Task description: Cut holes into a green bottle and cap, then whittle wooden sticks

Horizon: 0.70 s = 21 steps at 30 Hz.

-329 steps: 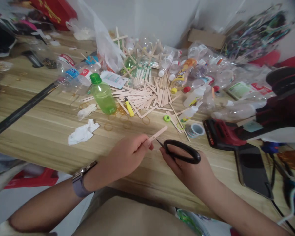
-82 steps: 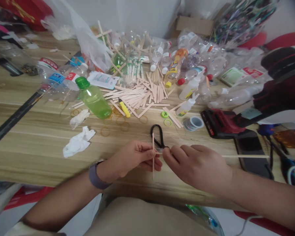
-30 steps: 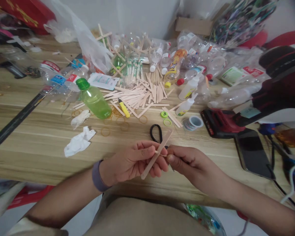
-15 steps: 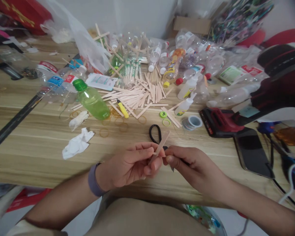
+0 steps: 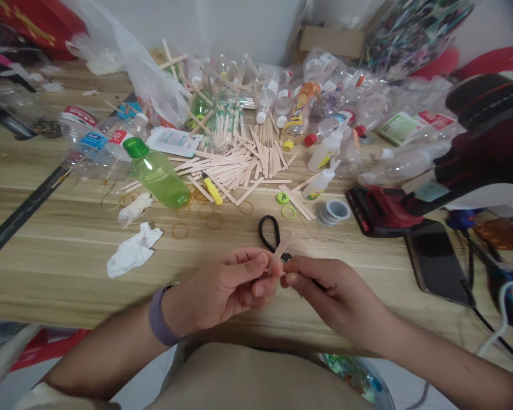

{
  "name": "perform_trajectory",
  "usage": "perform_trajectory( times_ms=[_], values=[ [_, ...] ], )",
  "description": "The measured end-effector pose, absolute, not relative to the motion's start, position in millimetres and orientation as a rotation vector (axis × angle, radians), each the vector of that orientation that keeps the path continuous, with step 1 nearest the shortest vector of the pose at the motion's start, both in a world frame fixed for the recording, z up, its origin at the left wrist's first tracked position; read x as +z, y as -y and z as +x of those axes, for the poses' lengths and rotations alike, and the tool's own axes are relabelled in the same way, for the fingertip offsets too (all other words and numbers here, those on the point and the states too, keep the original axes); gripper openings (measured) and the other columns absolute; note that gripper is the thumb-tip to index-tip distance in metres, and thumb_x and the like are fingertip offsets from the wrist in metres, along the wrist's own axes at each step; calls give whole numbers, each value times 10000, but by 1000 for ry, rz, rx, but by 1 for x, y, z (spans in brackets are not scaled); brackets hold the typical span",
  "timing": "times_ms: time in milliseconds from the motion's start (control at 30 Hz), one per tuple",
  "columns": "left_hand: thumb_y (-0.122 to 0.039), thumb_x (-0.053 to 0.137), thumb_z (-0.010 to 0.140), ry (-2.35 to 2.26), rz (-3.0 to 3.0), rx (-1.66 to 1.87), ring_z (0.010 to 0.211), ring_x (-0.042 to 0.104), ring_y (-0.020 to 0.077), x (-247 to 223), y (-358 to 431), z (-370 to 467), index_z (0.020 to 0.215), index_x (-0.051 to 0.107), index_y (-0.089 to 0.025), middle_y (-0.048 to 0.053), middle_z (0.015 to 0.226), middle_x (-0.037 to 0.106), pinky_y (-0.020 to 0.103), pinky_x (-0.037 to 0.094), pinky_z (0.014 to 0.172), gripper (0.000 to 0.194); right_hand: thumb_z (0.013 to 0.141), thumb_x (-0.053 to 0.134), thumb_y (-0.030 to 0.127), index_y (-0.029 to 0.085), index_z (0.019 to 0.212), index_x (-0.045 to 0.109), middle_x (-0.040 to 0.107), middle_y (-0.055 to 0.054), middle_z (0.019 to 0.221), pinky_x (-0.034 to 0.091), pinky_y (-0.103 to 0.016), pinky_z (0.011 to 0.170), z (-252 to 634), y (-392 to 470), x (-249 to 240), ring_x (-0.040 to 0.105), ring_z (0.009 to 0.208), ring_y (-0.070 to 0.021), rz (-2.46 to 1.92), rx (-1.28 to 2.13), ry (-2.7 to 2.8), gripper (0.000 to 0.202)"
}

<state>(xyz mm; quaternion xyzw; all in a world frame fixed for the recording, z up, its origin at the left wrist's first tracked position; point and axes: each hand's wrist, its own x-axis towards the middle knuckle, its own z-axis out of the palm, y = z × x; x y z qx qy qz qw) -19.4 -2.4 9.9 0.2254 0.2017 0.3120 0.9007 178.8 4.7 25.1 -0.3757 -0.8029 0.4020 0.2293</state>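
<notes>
A flat wooden craft stick (image 5: pixel 283 244) slants up out of my left hand (image 5: pixel 239 285), whose fingers and thumb are closed around its lower part. My right hand (image 5: pixel 329 285) meets it at the left fingertips, thumb and forefinger pinched on something small and pale that I cannot make out. Just behind the hands lie scissors (image 5: pixel 268 232) with a black looped handle; their blades are mostly hidden by the right hand. Further back is a heap of loose craft sticks (image 5: pixel 235 168), with a yellow cutter-like tool (image 5: pixel 212 189) beside it.
Left of the heap stands a green bottle (image 5: pixel 158 175), near rubber bands (image 5: pixel 180 230) and crumpled white tissue (image 5: pixel 134 249). Glue bottles (image 5: pixel 320 183), a wire spool (image 5: pixel 333 212), a cordless power tool (image 5: pixel 385 209) and a phone (image 5: pixel 438 262) occupy the right. Plastic bottles (image 5: pixel 299 117) crowd the back.
The craft stick has sunk slightly lower behind my left fingers, which have curled in around it. Both hands stay together, the right one still pinching. The view has shifted slightly.
</notes>
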Motion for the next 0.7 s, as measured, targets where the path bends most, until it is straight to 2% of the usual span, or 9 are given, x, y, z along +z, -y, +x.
perform_trajectory(
  times_ms=[167, 700],
  values=[
    [-333, 635, 873, -388, 479, 663, 547, 331, 65, 12, 2, -21, 859, 625, -140, -44, 615, 416, 162, 309, 529, 193, 975, 434, 236, 160, 733, 541, 415, 46, 579, 281, -187, 499, 179, -3, 28, 370, 533, -74, -1051, 1089, 2213, 276],
    [-309, 623, 882, -361, 492, 611, 529, 333, 63, 8, 3, -24, 823, 625, -146, -40, 598, 427, 166, 291, 514, 174, 989, 432, 245, 148, 755, 575, 425, 37, 594, 276, -204, 501, 179, -1, 25, 357, 546, -77, -1017, 1109, 2202, 291]
  ],
)
